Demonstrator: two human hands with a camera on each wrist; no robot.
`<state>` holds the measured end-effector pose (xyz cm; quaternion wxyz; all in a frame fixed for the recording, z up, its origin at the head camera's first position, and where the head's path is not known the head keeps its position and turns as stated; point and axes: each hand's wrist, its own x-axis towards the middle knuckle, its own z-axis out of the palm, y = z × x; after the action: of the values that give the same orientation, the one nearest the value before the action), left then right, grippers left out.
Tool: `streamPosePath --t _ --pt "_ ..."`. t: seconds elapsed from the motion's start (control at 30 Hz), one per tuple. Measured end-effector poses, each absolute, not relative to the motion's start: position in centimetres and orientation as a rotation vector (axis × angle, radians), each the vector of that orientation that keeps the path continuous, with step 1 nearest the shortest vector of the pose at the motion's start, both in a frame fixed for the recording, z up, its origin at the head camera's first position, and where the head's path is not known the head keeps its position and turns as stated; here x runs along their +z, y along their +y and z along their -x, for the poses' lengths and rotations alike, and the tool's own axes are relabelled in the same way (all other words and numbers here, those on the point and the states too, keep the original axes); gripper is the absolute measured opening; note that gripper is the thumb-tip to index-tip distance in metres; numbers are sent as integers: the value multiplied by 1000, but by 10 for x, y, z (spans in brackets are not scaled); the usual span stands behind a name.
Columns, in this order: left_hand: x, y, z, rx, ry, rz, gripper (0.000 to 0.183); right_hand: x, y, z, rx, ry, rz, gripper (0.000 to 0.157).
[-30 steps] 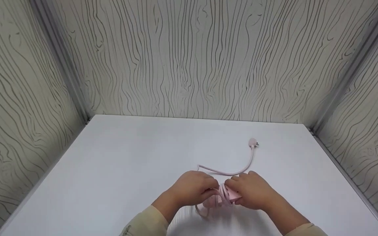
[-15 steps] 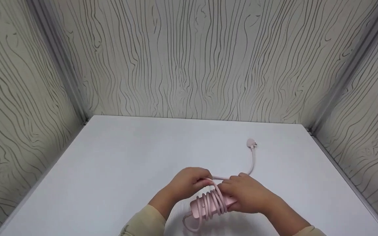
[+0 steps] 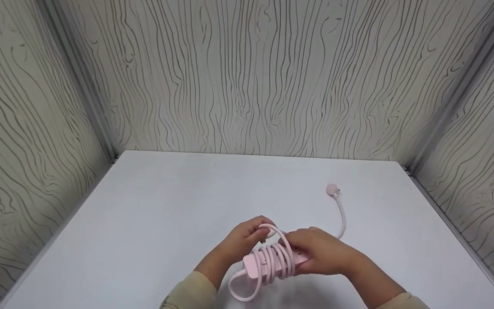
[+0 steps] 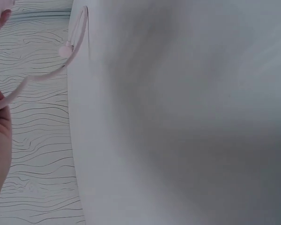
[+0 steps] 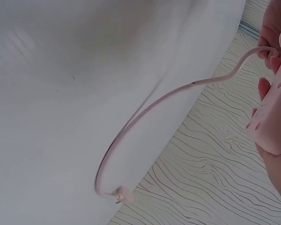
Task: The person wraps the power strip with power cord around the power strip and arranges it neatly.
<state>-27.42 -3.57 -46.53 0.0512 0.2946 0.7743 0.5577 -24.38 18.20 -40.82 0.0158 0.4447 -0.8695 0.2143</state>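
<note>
In the head view, a pink power strip (image 3: 251, 267) is held above the table with several turns of its pink cord (image 3: 282, 262) wound round it. My right hand (image 3: 326, 253) grips the strip's right end. Behind its left part, my left hand (image 3: 245, 238) pinches the cord, which arches over from the windings. A loose loop hangs at the strip's left end. From the hands the cord runs back to the pink plug (image 3: 332, 190) on the table. The right wrist view has the strip's end (image 5: 271, 124) in my right palm, with the cord (image 5: 178, 89) stretching away.
The white table (image 3: 165, 197) is bounded by a wood-grain patterned back wall (image 3: 247, 86) and similar side walls, with grey metal posts (image 3: 79, 86) at the corners. The plug lies toward the right rear of the tabletop.
The strip has turned and shifted left, bringing its windings into fuller view. My left hand has moved slightly up with the cord. The plug has moved a little and its trailing cord bends differently.
</note>
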Motion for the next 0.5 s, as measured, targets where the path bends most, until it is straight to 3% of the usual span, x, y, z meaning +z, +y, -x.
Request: streamPosePath --t 0.3,0.5 --pt "-473 -31 275 1734 2228 -1045 39 -409 173 242 719 -2610 -1402 33" --pt "-468 -27 271 2013 1934 -883 42 -410 166 242 750 -2524 -1339 34"
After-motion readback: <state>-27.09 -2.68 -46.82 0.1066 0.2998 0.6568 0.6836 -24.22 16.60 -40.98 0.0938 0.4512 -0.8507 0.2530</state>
